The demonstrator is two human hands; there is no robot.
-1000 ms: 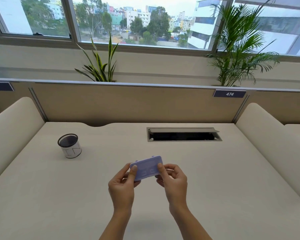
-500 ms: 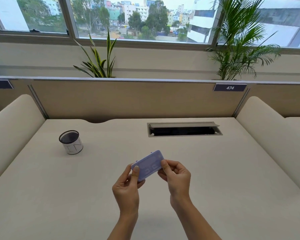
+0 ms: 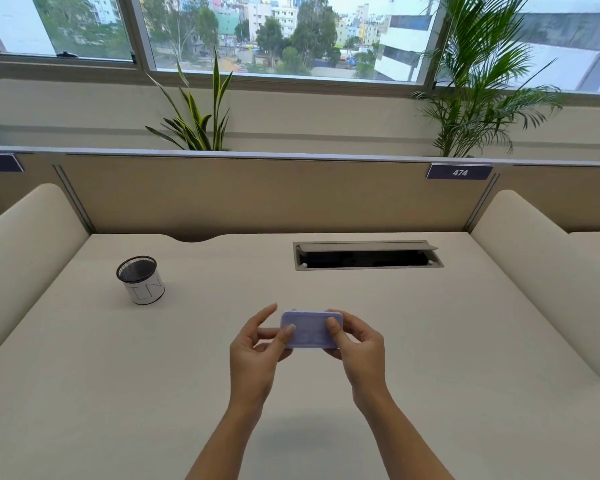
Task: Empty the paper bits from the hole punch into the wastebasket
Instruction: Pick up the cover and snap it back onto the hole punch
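A pale cream desk [image 3: 430, 375] fills the near view, and over its middle both hands hold a small lilac plastic hole punch [image 3: 310, 329] clear of the surface. The left hand [image 3: 253, 355] pinches the punch's left end with the thumb on the broad face and fingers behind, its forefinger lifted free. The right hand [image 3: 357, 348] grips the right end in the same way, thumb on the face and fingers curled behind. Half a second ago the punch was tilted with its right end raised; now it lies level with its broad face towards the camera, both thumbs planted on it. That looks like a grip for working off the chip cover, though no seam or paper bits can be seen. The punch has come no nearer the small round black mesh wastebasket with a white paper band [image 3: 141, 280], which stands well apart, farther back to the left, so the carry and the tipping are not yet done. Beyond lie an open grey cable slot [image 3: 366, 259], a tan partition [image 3: 257, 192] and two green plants at the window.
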